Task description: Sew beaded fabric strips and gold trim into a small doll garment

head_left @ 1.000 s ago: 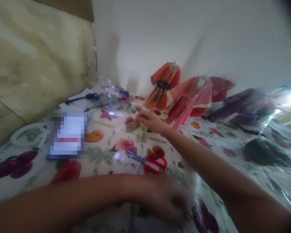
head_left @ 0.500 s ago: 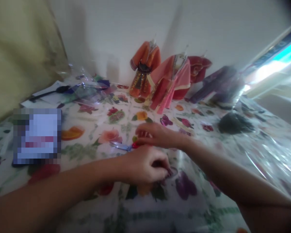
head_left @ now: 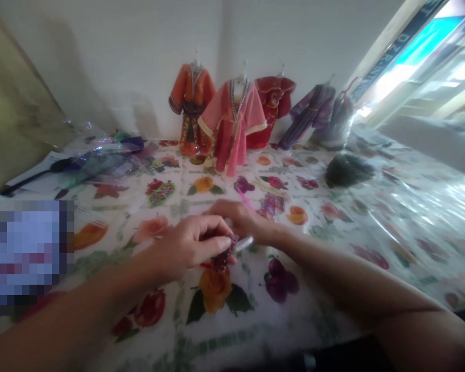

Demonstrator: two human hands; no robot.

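My left hand (head_left: 201,240) pinches a small dark purple beaded piece (head_left: 220,260) between thumb and fingers, just above the tablecloth. Right behind it and close against it is my right hand (head_left: 242,219), its fingers curled and partly covered by the left. The scissors (head_left: 243,243) show as a silvery blade sticking out beside the beaded piece, with my right hand closed on them; their handles are mostly hidden. Past my right wrist lies a pink and purple beaded strip (head_left: 271,205). A green-edged beaded piece (head_left: 161,193) lies farther left.
Small doll robes stand by the wall: orange (head_left: 194,98), pink (head_left: 234,124), red (head_left: 275,103) and purple (head_left: 308,116). A dark bundle (head_left: 349,169) lies right of them. Clear plastic and scraps (head_left: 108,160) cover the back left. A blurred-out device (head_left: 31,253) lies left on the floral tablecloth (head_left: 151,281).
My right hand has picked up the scissors from the cloth. My left hand has raised the purple beaded piece and brought it against the right. The view has swung to the right.
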